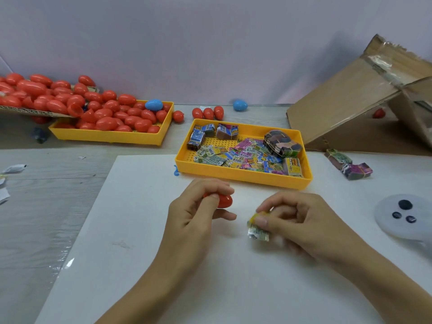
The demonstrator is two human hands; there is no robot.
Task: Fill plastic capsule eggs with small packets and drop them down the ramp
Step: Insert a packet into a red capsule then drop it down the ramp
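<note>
My left hand (198, 211) grips a red capsule egg (224, 201) above the white board (140, 230). Just to its right, my right hand (294, 220) pinches a small folded yellow and green packet (257, 228) between thumb and fingers. A yellow tray (243, 176) straight ahead holds many loose packets (236, 155) and a few bundled stacks. Another yellow tray (109, 136) at the back left is heaped with red eggs (105, 113) and one blue egg (153, 105). The cardboard ramp (346, 113) leans at the back right.
Three red eggs (208, 113) and a blue egg (240, 105) lie loose behind the packet tray. Two packet bundles (348, 163) sit right of it. A cardboard sheet with more red eggs (28, 90) overhangs at far left. A pale round disc (404, 216) with dark dots lies right.
</note>
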